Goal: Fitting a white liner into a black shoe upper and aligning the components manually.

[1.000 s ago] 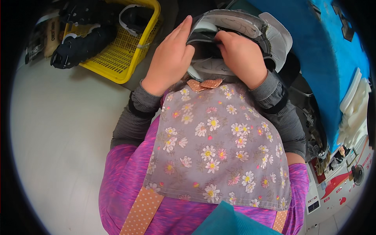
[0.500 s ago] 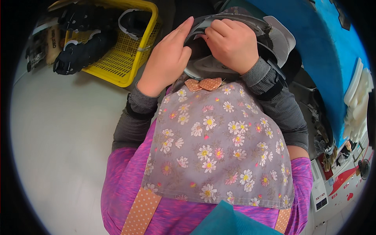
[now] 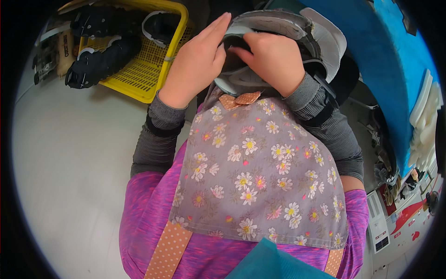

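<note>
A dark grey boot-like piece with a pale padded rim and a white tongue-like flap is at my lap, its opening facing up. My left hand lies along the left side of the opening, fingers stretched out together and thumb apart. My right hand reaches into the opening from the right, its fingers bent down over the lining and its thumb pointing left. The right fingertips and the lower part of the piece are hidden. Just below it are a floral apron and two dotted fabric tabs.
At the upper left, a yellow plastic basket has black boots in and across it. A tan bottle-shaped thing is beside it. Along the right runs a blue surface, with white pieces at its edge.
My right hand has moved down and deeper into the opening, its thumb now stretched out to the left. My left hand has shifted slightly up and left. The pale rim shows more.
</note>
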`<state>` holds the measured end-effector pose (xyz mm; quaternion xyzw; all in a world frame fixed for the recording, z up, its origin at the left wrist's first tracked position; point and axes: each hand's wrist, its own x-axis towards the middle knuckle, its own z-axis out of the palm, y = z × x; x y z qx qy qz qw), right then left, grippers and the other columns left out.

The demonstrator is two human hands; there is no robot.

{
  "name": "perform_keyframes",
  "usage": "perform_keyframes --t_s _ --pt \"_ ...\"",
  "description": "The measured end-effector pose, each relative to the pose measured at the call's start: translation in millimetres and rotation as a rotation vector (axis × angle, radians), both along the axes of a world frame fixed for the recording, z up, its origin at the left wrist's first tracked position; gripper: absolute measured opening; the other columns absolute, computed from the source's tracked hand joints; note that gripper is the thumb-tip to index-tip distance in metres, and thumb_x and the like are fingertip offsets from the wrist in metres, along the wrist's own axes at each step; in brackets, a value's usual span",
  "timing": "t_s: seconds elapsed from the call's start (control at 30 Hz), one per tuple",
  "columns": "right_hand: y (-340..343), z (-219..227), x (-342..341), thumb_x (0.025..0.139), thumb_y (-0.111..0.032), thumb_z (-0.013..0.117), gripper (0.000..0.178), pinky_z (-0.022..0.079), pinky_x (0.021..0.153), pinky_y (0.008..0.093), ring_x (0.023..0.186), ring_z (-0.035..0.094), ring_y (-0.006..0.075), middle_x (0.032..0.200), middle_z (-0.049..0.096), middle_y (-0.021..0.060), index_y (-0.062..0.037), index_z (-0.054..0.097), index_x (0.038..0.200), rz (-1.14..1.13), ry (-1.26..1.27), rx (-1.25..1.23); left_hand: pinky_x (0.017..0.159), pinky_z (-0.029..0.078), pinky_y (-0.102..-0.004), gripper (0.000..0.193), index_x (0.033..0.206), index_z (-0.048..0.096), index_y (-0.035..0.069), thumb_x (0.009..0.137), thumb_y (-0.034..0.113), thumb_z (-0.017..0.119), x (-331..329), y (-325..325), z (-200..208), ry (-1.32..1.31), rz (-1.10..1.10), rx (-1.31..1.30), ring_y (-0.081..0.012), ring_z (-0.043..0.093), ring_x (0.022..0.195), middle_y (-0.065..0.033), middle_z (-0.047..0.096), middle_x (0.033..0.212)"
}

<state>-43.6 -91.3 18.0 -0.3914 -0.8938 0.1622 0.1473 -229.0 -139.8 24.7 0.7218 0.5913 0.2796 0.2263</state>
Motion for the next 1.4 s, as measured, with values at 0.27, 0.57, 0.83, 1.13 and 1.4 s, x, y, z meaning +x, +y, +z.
perform_keyframes --t_s 0.27,0.57,0.83,1.13,1.4 --pt "5 -8 4 0.084 -0.029 0.069 0.022 0.051 0.052 0.0321 0.059 0.065 0.0213 0.065 0.064 0.0028 -0.0118 0.063 0.073 -0.025 0.144 0.283 0.079 0.05 -0.0331 0.057 0.146 0.045 0.019 0.091 0.006 0.052 -6 3 10 -0.072 -0.103 -0.199 -0.0308 0.062 0.083 -0.0199 0.064 0.111" --pt "18 5 3 0.083 -0.035 0.07 0.026 0.051 0.054 0.0326 0.063 0.067 0.021 0.067 0.065 0.0031 -0.0118 0.064 0.074 -0.024 0.07 0.236 0.067 0.052 -0.0371 0.038 0.125 0.064 0.015 0.087 0.013 0.064 3 11 8 0.212 0.019 -0.131 -0.0312 0.067 0.072 -0.0137 0.069 0.088" --pt "0 -2 5 0.084 -0.032 0.069 0.024 0.052 0.054 0.0333 0.061 0.067 0.0219 0.064 0.065 0.0035 -0.0118 0.066 0.073 0.015 -0.006 0.17 0.062 0.05 -0.0318 0.037 0.122 0.067 0.017 0.086 0.012 0.067 2 13 7 0.094 -0.004 -0.035 -0.0259 0.06 0.062 -0.0137 0.068 0.082" --pt "19 -2 9 0.081 -0.033 0.072 0.023 0.052 0.055 0.0323 0.066 0.066 0.02 0.067 0.062 0.0019 -0.012 0.065 0.076 -0.037 0.098 0.347 0.063 0.051 -0.0325 0.031 0.115 0.071 0.014 0.084 0.013 0.069 2 18 11 0.252 -0.101 0.051 -0.0271 0.066 0.072 -0.0102 0.07 0.086" --pt "-9 9 15 0.084 -0.038 0.071 0.029 0.054 0.057 0.0352 0.068 0.067 0.0249 0.077 0.064 0.0054 -0.0092 0.067 0.085 -0.116 -0.041 0.024 0.067 0.051 -0.0326 0.031 0.118 0.068 0.015 0.087 0.013 0.067 -2 23 5 0.056 -0.08 -0.021 -0.0258 0.065 0.075 -0.0109 0.071 0.094"
